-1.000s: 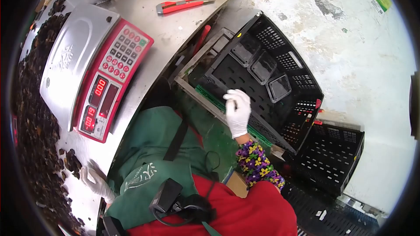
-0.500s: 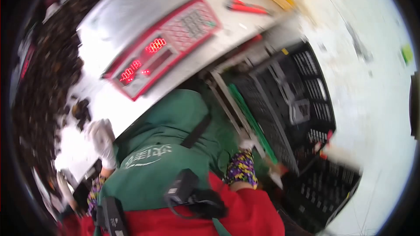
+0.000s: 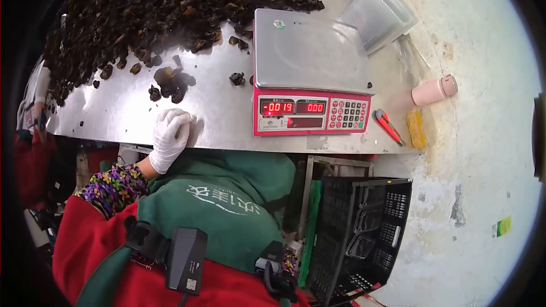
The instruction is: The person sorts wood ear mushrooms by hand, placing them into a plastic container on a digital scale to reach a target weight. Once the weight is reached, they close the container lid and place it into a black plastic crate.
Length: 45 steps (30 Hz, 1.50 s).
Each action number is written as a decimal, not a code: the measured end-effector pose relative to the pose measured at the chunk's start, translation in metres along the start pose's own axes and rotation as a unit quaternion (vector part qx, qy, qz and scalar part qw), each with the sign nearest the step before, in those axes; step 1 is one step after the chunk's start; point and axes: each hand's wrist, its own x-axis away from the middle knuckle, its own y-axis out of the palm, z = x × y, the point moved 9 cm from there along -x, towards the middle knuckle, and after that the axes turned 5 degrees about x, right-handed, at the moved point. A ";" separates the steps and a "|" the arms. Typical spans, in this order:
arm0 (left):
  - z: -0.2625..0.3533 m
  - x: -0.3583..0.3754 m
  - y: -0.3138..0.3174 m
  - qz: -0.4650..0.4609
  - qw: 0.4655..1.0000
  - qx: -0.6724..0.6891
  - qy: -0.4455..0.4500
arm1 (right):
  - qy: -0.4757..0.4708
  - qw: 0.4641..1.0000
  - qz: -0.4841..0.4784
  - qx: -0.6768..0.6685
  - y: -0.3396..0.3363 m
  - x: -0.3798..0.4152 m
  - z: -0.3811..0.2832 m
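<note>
My left hand [image 3: 170,136], in a white glove, rests on the metal table near its front edge with curled fingers and nothing visible in them. Just beyond it lie dark wet pieces [image 3: 172,82], and a large heap of the same dark pieces [image 3: 193,3] spreads behind. To the right stands a red scale [image 3: 313,111] with a bare metal pan [image 3: 310,51]; its displays read -0.019 and 0.00. Of my right arm only a flowered sleeve [image 3: 290,262] shows low down beside the black crate; the hand is mostly hidden behind the gear on my chest.
Clear plastic trays [image 3: 378,17], a pink bottle [image 3: 434,90], a red cutter [image 3: 389,127] and a yellow object [image 3: 416,129] lie right of the scale. A black crate [image 3: 364,233] stands below the table. Another person's red sleeve [image 3: 35,162] is at the far left.
The view has turned and sharpened, bringing more of the heap and table into sight. My left hand remains at the table edge. My right hand, seen earlier by the crate, is now mostly hidden.
</note>
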 end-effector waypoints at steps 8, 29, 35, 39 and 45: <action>-0.002 0.005 -0.004 0.012 1.000 -0.001 -0.003 | -0.009 0.998 -0.063 0.026 0.037 0.009 -0.014; -0.002 0.009 -0.016 0.044 0.998 0.045 -0.001 | -0.762 0.580 0.019 0.287 0.229 0.390 -0.627; -0.012 0.006 -0.016 0.035 0.994 0.093 -0.044 | -0.878 0.333 0.087 0.332 0.387 0.356 -0.791; -0.026 0.007 -0.019 0.045 0.988 0.128 -0.072 | -0.801 0.381 0.096 0.451 0.460 0.303 -0.850; -0.061 -0.032 -0.047 0.056 0.990 0.091 -0.096 | -0.724 0.352 0.010 0.593 0.504 0.255 -0.867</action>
